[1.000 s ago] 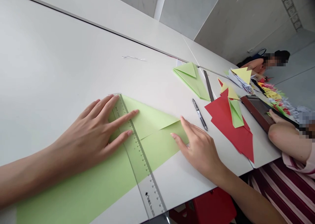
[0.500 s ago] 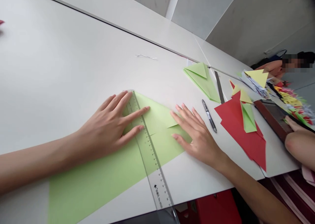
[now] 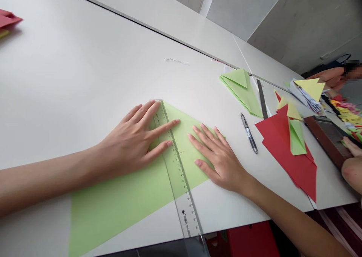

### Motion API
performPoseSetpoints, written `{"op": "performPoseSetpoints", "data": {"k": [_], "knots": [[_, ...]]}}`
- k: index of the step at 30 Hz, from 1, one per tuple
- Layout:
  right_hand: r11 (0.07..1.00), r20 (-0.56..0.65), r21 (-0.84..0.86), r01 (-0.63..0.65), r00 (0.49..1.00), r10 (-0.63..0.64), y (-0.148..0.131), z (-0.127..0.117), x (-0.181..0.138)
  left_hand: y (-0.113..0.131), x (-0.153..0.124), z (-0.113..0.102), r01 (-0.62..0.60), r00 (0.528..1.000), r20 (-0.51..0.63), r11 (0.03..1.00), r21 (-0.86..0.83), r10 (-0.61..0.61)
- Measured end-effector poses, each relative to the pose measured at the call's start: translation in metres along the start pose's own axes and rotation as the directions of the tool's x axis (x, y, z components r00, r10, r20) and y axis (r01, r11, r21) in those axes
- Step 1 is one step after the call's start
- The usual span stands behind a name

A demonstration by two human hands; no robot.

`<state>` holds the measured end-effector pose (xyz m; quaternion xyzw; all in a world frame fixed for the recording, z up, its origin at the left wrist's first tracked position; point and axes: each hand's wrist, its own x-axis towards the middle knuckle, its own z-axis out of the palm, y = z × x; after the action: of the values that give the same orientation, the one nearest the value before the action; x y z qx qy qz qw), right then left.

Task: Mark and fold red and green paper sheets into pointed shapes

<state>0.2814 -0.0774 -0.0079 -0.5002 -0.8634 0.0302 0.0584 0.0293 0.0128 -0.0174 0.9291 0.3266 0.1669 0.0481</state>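
Observation:
A light green sheet of paper (image 3: pixel 121 208) lies on the white table, running from the near left toward the middle. Across it rests a clear plastic ruler (image 3: pixel 181 174), whose lower end sticks out past the table's front edge. My left hand (image 3: pixel 141 134) presses the ruler's upper part onto the paper, its fingers spread. To the right of the ruler, my right hand (image 3: pixel 219 157) lies flat on the green paper with the fingers stretched out. A short slit or line shows in the paper beside the ruler. The paper's right end is hidden under my right hand.
On the right lie a pen (image 3: pixel 249 132), folded green paper (image 3: pixel 243 93), a dark metal strip (image 3: pixel 262 98) and red paper sheets (image 3: pixel 288 151). Farther right are a brown paper cutter (image 3: pixel 325 140) and another person's arm (image 3: pixel 352 170). A red folded paper (image 3: pixel 8 19) sits far left.
My right hand has moved left and down, flattening onto the paper; the raised slit there is now covered. My left hand and the ruler hold their place. The view has shifted slightly left.

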Motion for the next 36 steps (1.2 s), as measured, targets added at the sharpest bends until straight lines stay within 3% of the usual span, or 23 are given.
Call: {"op": "performPoseSetpoints", "data": {"k": [9,19,26,36], "knots": [[1.0,-0.023,0.0,0.013,1.0,-0.013,0.0,0.001,0.0,0.002,-0.002,0.003,0.073,0.997,0.01,0.995,0.063,-0.074],[0.998,-0.207,-0.046,0.034,0.977,-0.043,-0.003,-0.001,0.014,0.003,-0.002,0.001,0.067,0.996,0.05,0.988,0.143,-0.075],[0.998,-0.263,-0.062,0.018,0.964,-0.033,-0.006,0.01,0.024,0.003,-0.006,0.002,0.07,0.997,0.033,0.987,0.146,-0.075],[0.995,-0.294,-0.013,0.103,0.95,-0.102,-0.003,0.022,0.026,0.002,-0.009,0.002,0.08,0.996,0.03,0.987,0.139,-0.085]]}}
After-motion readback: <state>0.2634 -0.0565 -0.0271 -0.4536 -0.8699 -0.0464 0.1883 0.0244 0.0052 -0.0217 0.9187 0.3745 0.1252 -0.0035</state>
